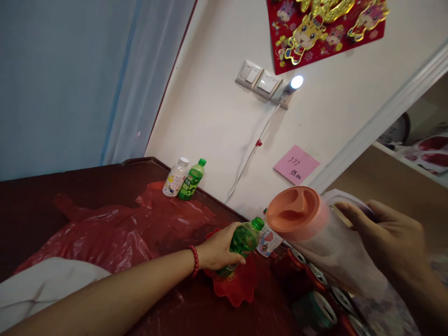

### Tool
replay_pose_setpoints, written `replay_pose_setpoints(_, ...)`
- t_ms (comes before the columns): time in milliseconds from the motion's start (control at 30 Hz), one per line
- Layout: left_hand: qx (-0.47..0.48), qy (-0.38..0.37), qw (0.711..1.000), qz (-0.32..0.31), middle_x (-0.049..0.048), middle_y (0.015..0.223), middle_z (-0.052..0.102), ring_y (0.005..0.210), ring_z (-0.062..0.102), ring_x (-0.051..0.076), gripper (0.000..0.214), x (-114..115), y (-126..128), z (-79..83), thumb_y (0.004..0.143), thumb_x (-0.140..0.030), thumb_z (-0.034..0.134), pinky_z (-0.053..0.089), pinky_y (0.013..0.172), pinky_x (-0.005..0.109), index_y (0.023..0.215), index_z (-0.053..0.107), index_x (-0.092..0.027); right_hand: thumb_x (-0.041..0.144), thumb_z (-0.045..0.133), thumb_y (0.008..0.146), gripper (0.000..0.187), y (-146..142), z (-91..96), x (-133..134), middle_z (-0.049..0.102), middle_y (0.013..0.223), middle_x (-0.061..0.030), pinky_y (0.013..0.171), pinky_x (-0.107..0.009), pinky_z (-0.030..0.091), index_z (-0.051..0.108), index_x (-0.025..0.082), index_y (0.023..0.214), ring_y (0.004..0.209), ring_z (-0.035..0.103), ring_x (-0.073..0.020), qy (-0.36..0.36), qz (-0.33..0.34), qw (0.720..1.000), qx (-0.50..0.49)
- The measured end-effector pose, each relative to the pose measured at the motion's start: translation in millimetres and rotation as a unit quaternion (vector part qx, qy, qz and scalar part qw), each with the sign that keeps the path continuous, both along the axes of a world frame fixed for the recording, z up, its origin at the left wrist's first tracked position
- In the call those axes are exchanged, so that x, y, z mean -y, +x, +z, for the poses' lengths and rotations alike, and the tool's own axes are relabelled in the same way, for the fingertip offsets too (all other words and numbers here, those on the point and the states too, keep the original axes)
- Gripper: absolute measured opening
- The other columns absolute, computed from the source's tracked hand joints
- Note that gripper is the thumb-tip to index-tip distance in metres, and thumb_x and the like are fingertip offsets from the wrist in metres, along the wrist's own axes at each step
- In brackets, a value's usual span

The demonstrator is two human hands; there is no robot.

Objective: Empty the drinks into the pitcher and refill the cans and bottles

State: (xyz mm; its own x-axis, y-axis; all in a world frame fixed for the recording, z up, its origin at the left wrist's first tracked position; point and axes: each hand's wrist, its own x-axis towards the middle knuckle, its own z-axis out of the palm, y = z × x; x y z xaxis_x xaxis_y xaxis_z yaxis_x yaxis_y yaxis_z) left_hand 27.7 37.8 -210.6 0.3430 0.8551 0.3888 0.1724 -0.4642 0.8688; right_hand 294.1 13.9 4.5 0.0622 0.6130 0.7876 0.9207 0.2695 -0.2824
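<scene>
My left hand (219, 249), with a red bead bracelet at its wrist, is wrapped around a green plastic bottle (247, 238) with a green cap. The bottle is tilted over a red scalloped dish (241, 287); whether its base touches the dish is hidden. On the right, my right hand (392, 233) grips the handle of a translucent pitcher (339, 247) with an orange lid (292, 210). The pitcher is tilted and held up above several opened drink cans (317, 310). A white printed bottle (269, 240) stands partly hidden between the green bottle and the pitcher.
On the dark red tabletop (28, 200) lies a crumpled red plastic bag (119, 233). Near the wall stand a white-capped bottle (176, 177) and another green bottle (192, 179). A white cable (250, 151) hangs from a lit plug-in lamp (296, 83). A pink note (297, 164) is on the wall.
</scene>
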Motion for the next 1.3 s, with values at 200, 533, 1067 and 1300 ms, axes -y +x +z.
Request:
replay_pose_setpoints(200, 0.005, 0.004, 1.0, -0.004, 0.0111, 0.134, 0.064, 0.122, 0.061, 0.032, 0.086, -1.1, 0.2, -0.6, 0.066, -0.02, 0.087, 0.048, 0.103, 0.042, 0.141, 0.047, -0.023, 0.09, 0.061, 0.068, 0.069, 0.4, 1.1, -1.6, 0.04, 0.053, 0.0035, 0.044, -0.026, 0.026, 0.052, 0.021, 0.06, 0.051, 0.039, -0.0168, 0.001, 0.004, 1.0, 0.01)
replay_pose_setpoints(533, 0.011, 0.004, 1.0, -0.006, 0.0105, 0.132, 0.065, 0.119, 0.062, 0.031, 0.085, -0.8, 0.6, -1.4, 0.066, -0.019, 0.087, 0.05, 0.1, 0.042, 0.141, 0.048, -0.022, 0.09, 0.062, 0.069, 0.07, 3.3, 0.9, -1.6, 0.039, 0.053, 0.0036, 0.043, -0.025, 0.024, 0.052, 0.021, 0.06, 0.05, 0.037, -0.0161, 0.004, 0.005, 1.0, 0.014)
replay_pose_setpoints(1067, 0.002, 0.001, 1.0, -0.003, 0.0115, 0.134, 0.065, 0.122, 0.061, 0.032, 0.088, -0.1, 0.1, 0.8, 0.065, -0.02, 0.088, 0.048, 0.103, 0.042, 0.143, 0.046, -0.022, 0.091, 0.061, 0.068, 0.07, 1.7, 1.1, -1.8, 0.041, 0.053, 0.0027, 0.044, -0.026, 0.025, 0.052, 0.022, 0.059, 0.051, 0.039, -0.017, -0.004, -0.001, 1.0, 0.009)
replay_pose_setpoints(1300, 0.014, 0.003, 1.0, -0.01, 0.0106, 0.132, 0.065, 0.119, 0.062, 0.03, 0.086, -0.1, 0.2, 1.0, 0.066, -0.018, 0.087, 0.049, 0.102, 0.041, 0.142, 0.046, -0.021, 0.09, 0.06, 0.069, 0.07, 2.6, 1.8, -1.1, 0.042, 0.053, 0.0033, 0.045, -0.026, 0.026, 0.053, 0.021, 0.061, 0.052, 0.039, -0.0168, 0.0, 0.0, 1.0, 0.018)
